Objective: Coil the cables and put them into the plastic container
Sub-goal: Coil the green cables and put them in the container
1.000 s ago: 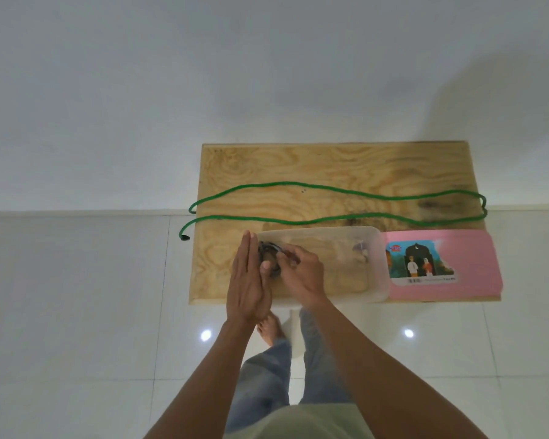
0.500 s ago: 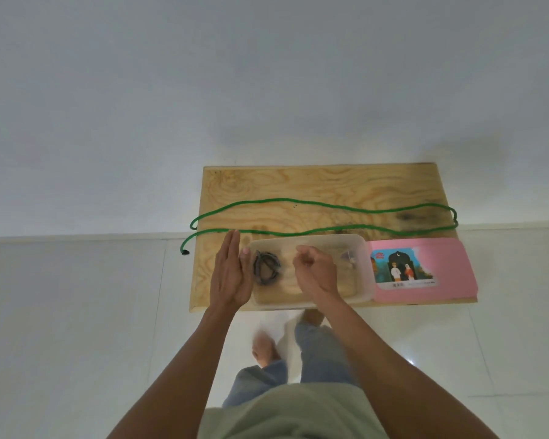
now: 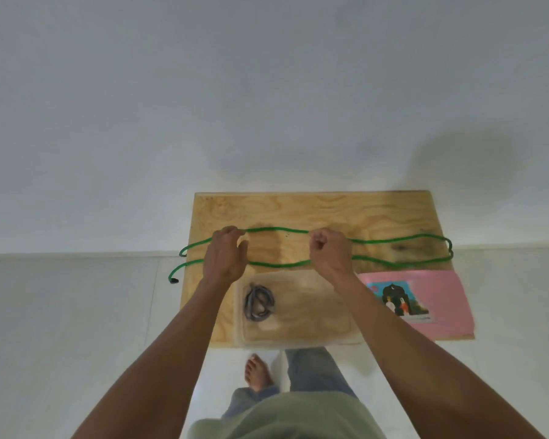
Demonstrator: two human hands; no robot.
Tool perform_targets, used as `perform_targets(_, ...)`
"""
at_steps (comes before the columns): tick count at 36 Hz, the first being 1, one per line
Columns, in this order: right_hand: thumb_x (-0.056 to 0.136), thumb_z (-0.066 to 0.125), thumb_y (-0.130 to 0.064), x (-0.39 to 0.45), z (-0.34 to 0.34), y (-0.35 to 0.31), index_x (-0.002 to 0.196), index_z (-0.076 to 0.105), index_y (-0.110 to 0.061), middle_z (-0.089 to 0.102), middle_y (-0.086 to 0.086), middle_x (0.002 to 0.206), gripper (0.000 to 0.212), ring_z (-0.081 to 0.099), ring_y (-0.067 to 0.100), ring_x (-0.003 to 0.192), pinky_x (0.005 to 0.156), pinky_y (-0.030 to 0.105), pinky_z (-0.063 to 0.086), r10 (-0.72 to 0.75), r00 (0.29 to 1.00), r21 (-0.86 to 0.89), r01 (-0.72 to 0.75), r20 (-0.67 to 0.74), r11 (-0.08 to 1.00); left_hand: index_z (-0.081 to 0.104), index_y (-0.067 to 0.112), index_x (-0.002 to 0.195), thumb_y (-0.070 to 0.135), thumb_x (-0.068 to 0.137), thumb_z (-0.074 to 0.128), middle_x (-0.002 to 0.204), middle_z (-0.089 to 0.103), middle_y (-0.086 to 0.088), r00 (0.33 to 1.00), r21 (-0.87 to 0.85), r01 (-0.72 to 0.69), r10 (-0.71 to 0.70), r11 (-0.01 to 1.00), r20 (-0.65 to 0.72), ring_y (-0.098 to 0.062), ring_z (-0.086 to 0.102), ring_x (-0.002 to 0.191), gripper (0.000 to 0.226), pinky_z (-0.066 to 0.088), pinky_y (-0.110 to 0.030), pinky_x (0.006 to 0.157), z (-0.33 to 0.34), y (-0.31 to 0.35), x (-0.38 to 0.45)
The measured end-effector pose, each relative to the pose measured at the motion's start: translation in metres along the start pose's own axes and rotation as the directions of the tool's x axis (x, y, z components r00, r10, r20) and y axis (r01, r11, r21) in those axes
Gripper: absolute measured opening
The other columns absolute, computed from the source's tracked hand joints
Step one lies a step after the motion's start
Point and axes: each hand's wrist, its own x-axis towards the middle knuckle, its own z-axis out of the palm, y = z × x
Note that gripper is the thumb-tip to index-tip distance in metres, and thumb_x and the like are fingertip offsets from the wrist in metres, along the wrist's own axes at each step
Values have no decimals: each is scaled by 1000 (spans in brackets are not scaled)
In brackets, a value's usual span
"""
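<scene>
both hands [image 3: 225, 255] [image 3: 328, 253] on green cable [image 3: 393, 240]; grey coil [image 3: 259, 302] in container [image 3: 298, 340]

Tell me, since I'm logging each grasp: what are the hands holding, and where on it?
The right hand is closed on the long green cable along its far strand, mid-length. The left hand curls over that strand; its grip cannot be told.

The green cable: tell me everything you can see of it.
The green cable is a long, thin, glossy cord, uncoiled, lying in two wavy runs across the plywood board, behind the clear plastic container. It bends back on itself near the board's right edge. On the left both runs pass the board's edge; the nearer one ends in a dark tip hanging free. The right hand is fisted on the far run; the left hand curls over it, its grip unclear.
</scene>
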Motion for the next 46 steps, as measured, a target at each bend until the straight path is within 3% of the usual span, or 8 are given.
perform_targets(8, 92, 53, -9, 65, -2, 28, 121, 65, -10, 63, 9, 129, 32, 58, 28, 118, 100, 25, 40, 139, 976, -201, -105, 167, 974, 59, 8, 133, 8, 97, 56, 132, 55, -14, 973, 231, 196, -218, 953, 71, -35, 55, 119, 37, 53, -47, 80, 11, 1, 51)
perform_targets(18, 89, 59, -12, 101, 13, 44, 112, 63, -12, 63, 11, 116, 23, 56, 31, 110, 79, 26, 37, 240, 932, -239, -177, 271, 955, 54, 9, 117, 5, 94, 58, 118, 49, -12, 902, 447, 329, -416, 832, 111, -38, 63, 93, 24, 41, -43, 63, 27, 0, 78)
perform_targets(22, 86, 56, -4, 102, 18, 44, 102, 63, -12, 64, 12, 110, 19, 56, 32, 106, 71, 26, 30, 217, 944, -242, -157, 247, 958, 53, 11, 111, 4, 95, 53, 108, 56, -12, 911, 387, 356, -408, 850, 56, -39, 62, 94, 17, 43, -45, 67, 21, 1, 80)
perform_targets(27, 90, 66, -15, 96, 18, 20, 99, 63, -11, 62, 6, 96, 10, 57, 26, 93, 80, 32, 47, 155, 972, -178, -123, 176, 976, 52, 13, 108, 15, 102, 45, 104, 61, -10, 934, 294, 354, -354, 888, -58, -33, 57, 83, 9, 42, -43, 67, -10, 10, 80)
perform_targets(30, 95, 62, -19, 91, 14, -7, 99, 60, -15, 57, 2, 89, 6, 58, 24, 80, 71, 33, 51, 139, 986, -93, -131, 92, 987, 58, 13, 116, 21, 104, 45, 114, 61, -10, 938, 217, 339, -311, 915, -152, -37, 60, 96, 19, 44, -43, 74, -36, 19, 77)
perform_targets(34, 97, 57, -16, 83, 5, -44, 98, 55, -16, 56, -2, 72, 2, 54, 24, 68, 62, 33, 46, -37, 999, -25, 37, -38, 999, 63, 13, 120, 23, 105, 44, 121, 60, -11, 921, 92, 301, -264, 949, -286, -37, 59, 104, 26, 41, -41, 76, -71, 28, 69)
perform_targets(43, 97, 57, -13, 33, -35, -134, 95, 51, -15, 63, 14, 63, 6, 62, 30, 59, 57, 43, 53, -359, 894, 133, 403, -267, 906, 70, 4, 106, 21, 102, 53, 92, 69, -18, 809, -199, -38, -86, 979, -581, -36, 63, 82, 24, 50, -41, 71, -133, 37, 26)
perform_targets(46, 97, 58, -16, 12, -49, -163, 99, 52, -12, 67, 18, 71, 8, 67, 31, 66, 64, 39, 54, -378, 874, 218, 451, -306, 866, 70, 1, 104, 18, 102, 54, 85, 68, -14, 771, -262, -143, -58, 954, -634, -23, 61, 67, 23, 41, -17, 64, -154, 53, 7)
